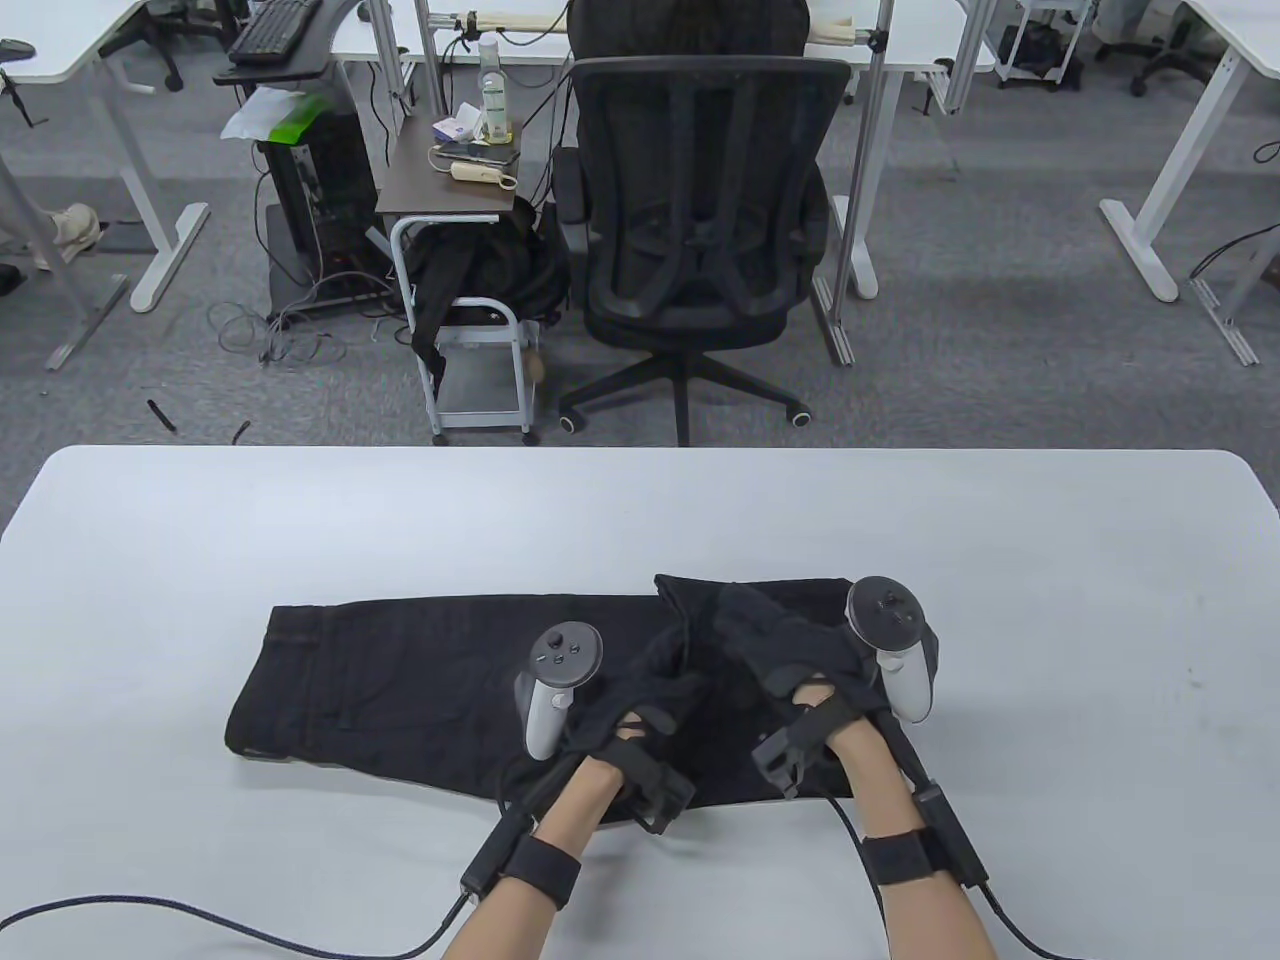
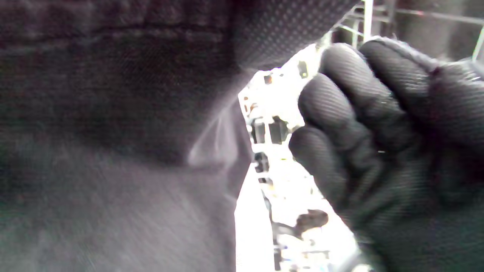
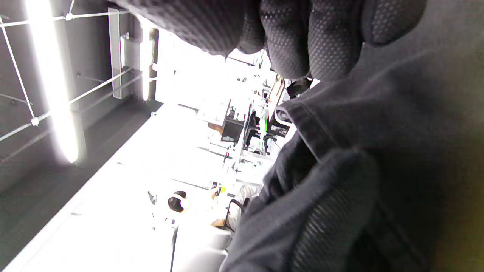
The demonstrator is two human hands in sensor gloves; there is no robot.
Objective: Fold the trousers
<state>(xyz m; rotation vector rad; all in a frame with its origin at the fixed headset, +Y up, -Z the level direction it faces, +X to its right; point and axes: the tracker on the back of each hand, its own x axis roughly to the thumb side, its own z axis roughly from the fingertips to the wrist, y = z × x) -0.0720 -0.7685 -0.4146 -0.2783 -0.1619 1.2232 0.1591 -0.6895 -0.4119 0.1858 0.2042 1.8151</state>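
Observation:
Black trousers (image 1: 400, 670) lie lengthwise on the white table (image 1: 640, 500), waistband end at the left. Their right end is lifted and bunched over the middle. My left hand (image 1: 650, 700) grips the lifted cloth near the front edge; in the left wrist view its curled fingers (image 2: 340, 132) sit beside the dark fabric (image 2: 113, 113). My right hand (image 1: 800, 650) grips the raised fold further right; in the right wrist view its fingers (image 3: 302, 41) close over the cloth (image 3: 378, 132), with a hem edge showing.
A black office chair (image 1: 700, 240) and a small cart (image 1: 470, 300) stand beyond the table's far edge. Glove cables (image 1: 200, 915) trail across the table's front left. White tabletop shows on both sides of the trousers.

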